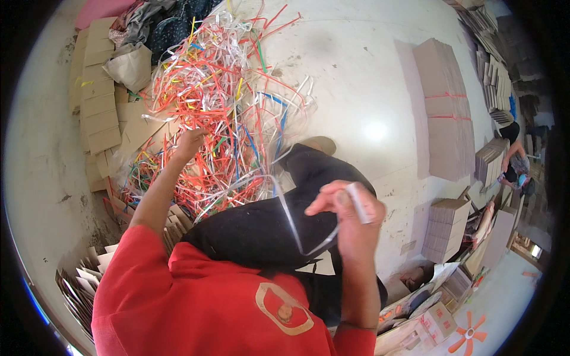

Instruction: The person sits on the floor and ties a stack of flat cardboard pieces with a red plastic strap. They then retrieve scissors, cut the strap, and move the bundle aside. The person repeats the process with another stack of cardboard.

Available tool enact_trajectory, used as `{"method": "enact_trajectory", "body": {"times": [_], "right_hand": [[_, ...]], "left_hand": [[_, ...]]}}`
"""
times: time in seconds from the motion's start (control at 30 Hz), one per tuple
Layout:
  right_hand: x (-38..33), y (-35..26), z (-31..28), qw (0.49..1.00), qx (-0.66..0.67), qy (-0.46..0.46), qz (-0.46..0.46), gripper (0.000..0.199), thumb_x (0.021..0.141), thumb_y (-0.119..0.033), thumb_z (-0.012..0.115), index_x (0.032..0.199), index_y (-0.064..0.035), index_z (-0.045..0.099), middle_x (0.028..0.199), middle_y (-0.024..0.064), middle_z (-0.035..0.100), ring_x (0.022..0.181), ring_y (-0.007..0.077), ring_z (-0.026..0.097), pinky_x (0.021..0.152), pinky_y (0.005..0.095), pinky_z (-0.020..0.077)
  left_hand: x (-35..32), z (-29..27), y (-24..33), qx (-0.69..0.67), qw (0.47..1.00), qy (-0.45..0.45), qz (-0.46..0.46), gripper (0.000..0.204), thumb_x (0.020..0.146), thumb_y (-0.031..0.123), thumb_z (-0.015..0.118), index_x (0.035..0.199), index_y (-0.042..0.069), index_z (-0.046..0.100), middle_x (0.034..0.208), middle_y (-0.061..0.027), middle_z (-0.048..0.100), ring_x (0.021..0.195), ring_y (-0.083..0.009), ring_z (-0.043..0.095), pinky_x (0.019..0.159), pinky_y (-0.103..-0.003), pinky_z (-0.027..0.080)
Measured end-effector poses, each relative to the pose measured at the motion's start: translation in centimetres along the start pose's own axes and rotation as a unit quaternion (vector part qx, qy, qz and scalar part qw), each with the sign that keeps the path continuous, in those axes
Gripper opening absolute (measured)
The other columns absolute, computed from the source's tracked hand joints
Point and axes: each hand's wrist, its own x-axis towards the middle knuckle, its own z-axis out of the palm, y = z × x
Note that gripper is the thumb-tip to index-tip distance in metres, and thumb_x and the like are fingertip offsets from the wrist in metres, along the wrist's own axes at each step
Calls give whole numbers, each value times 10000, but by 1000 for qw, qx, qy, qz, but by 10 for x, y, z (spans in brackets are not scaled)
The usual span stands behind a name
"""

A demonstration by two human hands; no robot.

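A large tangle of plastic straps [202, 89], mostly red and white with some blue, yellow and green, is heaped on the floor. Over its middle is my left hand [191, 142], fingers drawn together at the straps; what they pinch is too small to make out. My right hand [356, 207] is raised above my right leg, closed on a white plastic strap [360, 203] that passes across its fingers. A loose length of white strap [291, 222] hangs in a bend between this hand and the heap.
Flattened cardboard [98, 89] and a whitish sack [129, 66] lie left of the heap, with dark cloth [175, 29] behind. Tied cardboard stacks [445, 110] stand to the right. Another person [516, 160] bends down at the far right. An orange fan [468, 334] shows lower right.
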Motion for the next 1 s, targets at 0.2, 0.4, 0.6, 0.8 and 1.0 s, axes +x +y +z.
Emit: {"method": "enact_trajectory", "body": {"times": [0.2,0.4,0.6,0.8,1.0], "right_hand": [[-6,3,27,991,92,-24,-96,225,908,-124,496,950,79,583,756,159,624,668,194,619,645,287,493],[16,18,49,971,-49,96,-212,204,901,-113,477,971,49,578,924,151,608,750,178,576,681,293,468],[21,49,47,979,-108,-163,-58,168,870,-128,545,946,-6,631,894,92,625,832,202,578,704,302,437],[23,49,65,870,-299,-344,-191,142,707,-58,609,847,-37,605,846,99,582,870,262,570,836,354,432],[8,44,91,903,-37,-404,-140,151,807,-88,581,944,-25,597,905,114,575,937,273,548,875,350,414]], "left_hand": [[39,91,38,-43,995,65,-66,280,746,19,592,1022,21,635,869,-112,656,769,-175,618,707,-299,485],[37,89,55,-51,969,201,-135,176,734,55,624,908,37,644,817,-125,650,725,-214,629,654,-338,486],[64,50,52,132,955,265,27,254,749,47,582,1001,24,601,928,-145,615,855,-298,600,738,-379,464],[93,50,47,187,958,197,88,408,722,-5,539,1127,40,528,1087,-175,561,1024,-351,509,904,-428,397],[75,86,109,44,990,43,126,308,763,2,539,1069,32,544,1024,-167,572,991,-353,519,872,-425,414]]}}
